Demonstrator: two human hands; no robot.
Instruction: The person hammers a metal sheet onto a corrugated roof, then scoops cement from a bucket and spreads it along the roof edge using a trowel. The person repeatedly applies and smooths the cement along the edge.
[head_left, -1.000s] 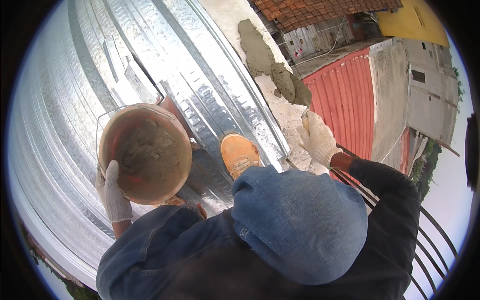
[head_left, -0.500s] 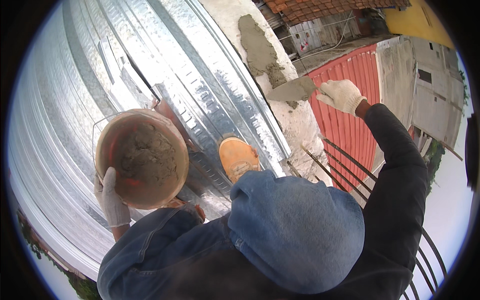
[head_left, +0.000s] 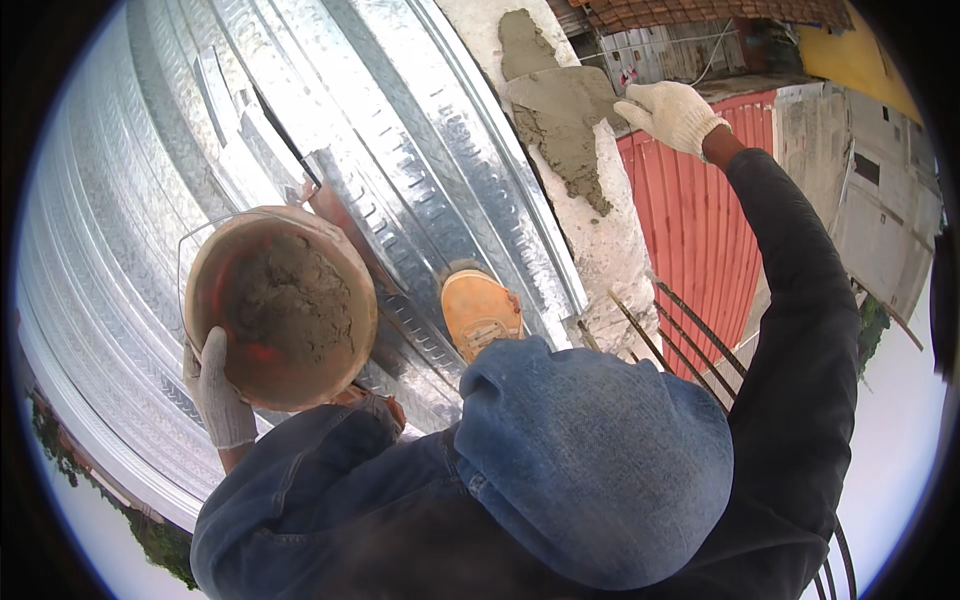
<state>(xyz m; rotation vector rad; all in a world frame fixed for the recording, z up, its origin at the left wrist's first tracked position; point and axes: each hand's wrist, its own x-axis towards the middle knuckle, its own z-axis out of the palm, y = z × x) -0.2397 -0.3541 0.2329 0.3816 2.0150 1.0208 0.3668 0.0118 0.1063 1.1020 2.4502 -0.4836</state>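
My left hand (head_left: 221, 396), in a pale knit glove, grips the near left rim of a bucket (head_left: 262, 380). Grey wet mortar (head_left: 290, 300) lies inside it, and its thin wire handle stands up on the left side. Out to the right, my gloved right hand (head_left: 672, 115) is closed on a trowel (head_left: 560, 92); the fingers mostly hide its handle. The mortar-smeared blade lies against a patch of fresh mortar (head_left: 577, 160) on top of the pale wall (head_left: 590, 240).
Ribbed metal decking (head_left: 440, 180) spreads left of the wall, with my orange boot (head_left: 480, 308) on it. Several rebar rods (head_left: 690, 335) stick out at the wall's near end. Beyond the wall's edge, a red corrugated sheet (head_left: 705, 200) lies lower down.
My right hand has moved the trowel away from me and left along the wall top. Mortar now extends over the stretch nearer me. The left hand still holds the bucket.
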